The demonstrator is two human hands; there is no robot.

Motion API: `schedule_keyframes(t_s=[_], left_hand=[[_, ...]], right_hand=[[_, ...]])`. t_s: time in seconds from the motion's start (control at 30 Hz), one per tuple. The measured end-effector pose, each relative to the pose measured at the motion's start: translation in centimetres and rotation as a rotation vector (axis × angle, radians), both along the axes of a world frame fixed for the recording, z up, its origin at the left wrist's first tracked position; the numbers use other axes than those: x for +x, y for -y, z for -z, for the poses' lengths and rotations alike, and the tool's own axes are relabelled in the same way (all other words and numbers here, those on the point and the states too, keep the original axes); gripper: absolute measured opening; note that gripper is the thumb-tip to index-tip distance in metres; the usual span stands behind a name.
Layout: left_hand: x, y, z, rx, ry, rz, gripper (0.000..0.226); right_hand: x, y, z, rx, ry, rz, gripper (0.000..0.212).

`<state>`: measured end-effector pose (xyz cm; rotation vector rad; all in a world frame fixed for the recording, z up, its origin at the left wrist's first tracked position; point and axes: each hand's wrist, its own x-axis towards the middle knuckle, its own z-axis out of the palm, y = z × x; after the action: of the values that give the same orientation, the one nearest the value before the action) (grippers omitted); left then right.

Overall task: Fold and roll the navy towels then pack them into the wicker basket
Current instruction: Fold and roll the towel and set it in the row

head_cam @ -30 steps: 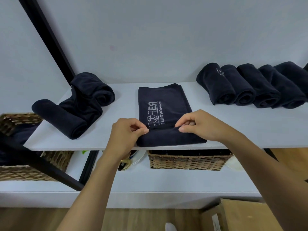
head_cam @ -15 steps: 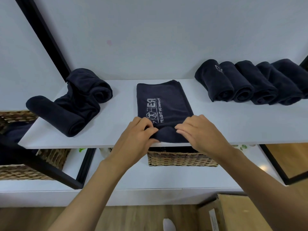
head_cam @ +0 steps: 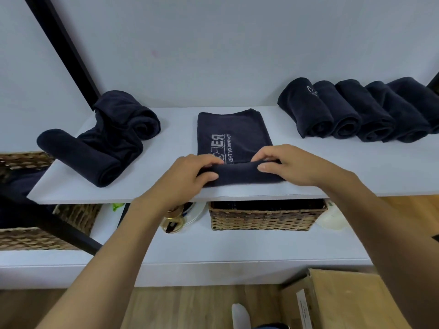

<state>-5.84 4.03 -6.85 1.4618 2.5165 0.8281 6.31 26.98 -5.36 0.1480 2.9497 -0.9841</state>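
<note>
The folded towel (head_cam: 234, 134) is navy cloth with a soft, matt, napped pile and pale lettering. The rolled towels (head_cam: 344, 115) and the loose towels (head_cam: 102, 148) look like the same plush dark cloth. The shelf (head_cam: 384, 167) is a smooth white board with a faint sheen. The wicker basket (head_cam: 266, 219) is rough, woven brown cane. The frame (head_cam: 59, 43) is smooth matt black. The box (head_cam: 344, 300) is plain brown cardboard, and the floor (head_cam: 185, 305) shows wood grain.

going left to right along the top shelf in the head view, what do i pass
Heap of loosely rolled navy towels → half-rolled logo towel → row of rolled navy towels.
</note>
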Motion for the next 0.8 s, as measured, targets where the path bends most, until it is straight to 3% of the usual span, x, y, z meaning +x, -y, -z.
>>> schedule_keyframes(t_s=[0.1,0.17,0.27,0.33,0.43,0.5,0.57,0.67,0.73,0.8], left_hand=[[-1.5,-0.5,-0.6,0.025,0.25,-0.041,0.024],[-2.2,-1.1,-0.6,0.028,0.275,-0.088,0.018],[-2.4,-1.8,-0.2,0.102,0.219,-0.168,0.007],[-2.0,-2.2,0.3,0.133,0.078,-0.224,0.007],[-1.0,-2.5,1.5,0.108,-0.366,-0.235,0.021],[-0.2,-2.2,2.5,0.144,-0.557,-0.154,0.026],[0.4,-1.6,3.3,0.155,-0.631,-0.059,0.024],[0.4,-0.8,3.9,0.039,-0.626,-0.036,0.042],[0.1,-0.8,3.2,-0.031,-0.547,-0.034,0.045],[-0.5,-1.4,1.8,-0.093,-0.346,0.0,0.04]], right_hand=[[-1.0,-0.2,0.3,-0.048,-0.003,0.059,0.009],[-1.7,-0.2,0.6,-0.022,-0.058,0.102,0.005],[-2.0,0.0,1.6,0.26,-0.303,0.133,0.005],[-1.4,0.6,2.6,0.495,-0.415,0.096,0.01],[0.3,1.0,3.8,0.547,-0.395,0.011,0.035],[0.6,0.9,4.2,0.558,-0.327,0.003,0.044],[0.0,0.9,3.5,0.541,-0.263,0.016,0.042],[-0.4,1.1,2.1,0.41,-0.224,0.027,0.035],[-0.2,0.8,1.4,0.255,-0.162,0.024,0.028],[-0.3,0.2,0.8,0.092,-0.079,0.037,0.018]])
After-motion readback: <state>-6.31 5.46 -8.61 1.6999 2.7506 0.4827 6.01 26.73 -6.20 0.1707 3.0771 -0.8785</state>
